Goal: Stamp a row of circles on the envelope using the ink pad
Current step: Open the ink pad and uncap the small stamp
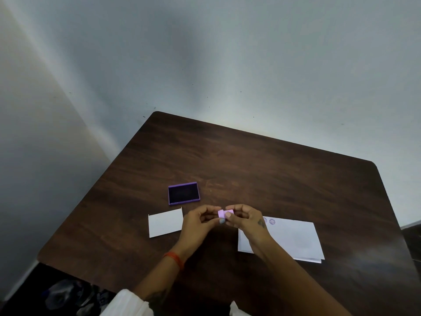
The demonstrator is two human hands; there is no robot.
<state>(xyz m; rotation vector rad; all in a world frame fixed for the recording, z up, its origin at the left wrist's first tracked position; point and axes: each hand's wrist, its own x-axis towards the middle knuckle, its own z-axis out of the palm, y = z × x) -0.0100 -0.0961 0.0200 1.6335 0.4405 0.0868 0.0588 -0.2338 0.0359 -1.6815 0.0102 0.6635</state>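
A small pale purple stamp (224,213) is held above the table between both hands. My left hand (200,221) pinches its left part and my right hand (245,218) pinches its right part. The open purple ink pad (183,193) with a dark inked face lies on the table just behind my left hand. A white envelope (293,238) lies to the right, partly under my right forearm, with two purple circle prints (271,221) near its upper left edge.
A white card-like lid (165,222) lies left of my left hand. The dark wooden table (250,160) stands against a pale wall. Dark floor and some blurred objects show at the lower left.
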